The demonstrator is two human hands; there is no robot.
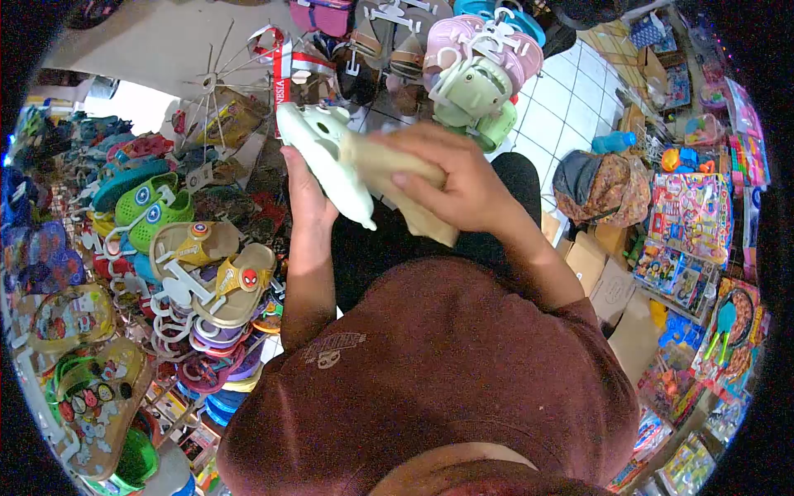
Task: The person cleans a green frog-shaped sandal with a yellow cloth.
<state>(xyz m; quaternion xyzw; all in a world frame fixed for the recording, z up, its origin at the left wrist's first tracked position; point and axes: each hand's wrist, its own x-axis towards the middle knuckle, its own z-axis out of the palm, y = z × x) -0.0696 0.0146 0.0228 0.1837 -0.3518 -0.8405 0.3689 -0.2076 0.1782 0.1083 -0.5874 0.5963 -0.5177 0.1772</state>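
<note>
My left hand (308, 188) is closed around the side of a pale mint-white slipper (346, 183), which is tilted up in front of my lap. A dark oval spot shows on the slipper's upper. In my right hand (463, 175) is a bunched tan cloth (423, 207), its lower end hanging down. The cloth meets the slipper's inner side, and that area is slightly smeared by motion. The fingertips of my right hand are partly hidden in the cloth.
Green clogs (155, 211) and tan sandals with yellow straps (231, 281) hang at the left. Ahead are a pale green slipper (473, 89) and pink slippers (521, 59) on hangers. A patterned bag (604, 186), open cardboard (589, 263) and packaged toys (693, 213) stand at the right.
</note>
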